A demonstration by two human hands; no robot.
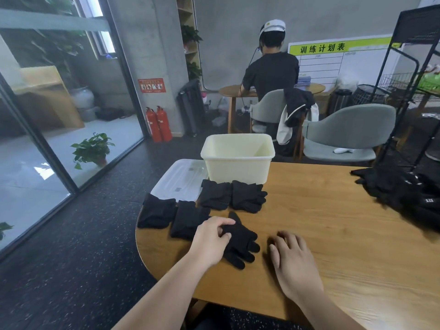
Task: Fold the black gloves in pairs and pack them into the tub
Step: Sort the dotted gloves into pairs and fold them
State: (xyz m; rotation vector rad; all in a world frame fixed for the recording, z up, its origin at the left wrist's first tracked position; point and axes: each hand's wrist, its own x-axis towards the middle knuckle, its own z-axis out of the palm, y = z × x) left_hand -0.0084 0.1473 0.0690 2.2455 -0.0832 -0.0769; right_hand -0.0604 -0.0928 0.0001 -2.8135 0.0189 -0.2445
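A black glove pair (240, 242) lies on the wooden table (333, 234) in front of me, fingers pointing toward the near right. My left hand (212, 239) grips its cuff end with curled fingers. My right hand (291, 256) hovers flat just right of the glove, fingers relaxed, holding nothing. Several folded black glove bundles lie to the left and behind: one (156, 211) at the table's left edge, one (188, 219) beside it, two more (215, 194) (248, 196) in front of the cream tub (238, 158). The tub stands open at the far edge; its inside looks empty.
A clear plastic lid (181, 179) lies left of the tub. A heap of loose black gloves (404, 198) sits at the table's right edge under a black wire rack (409, 91). Grey chairs (345, 132) and a seated person (271, 72) are beyond the table.
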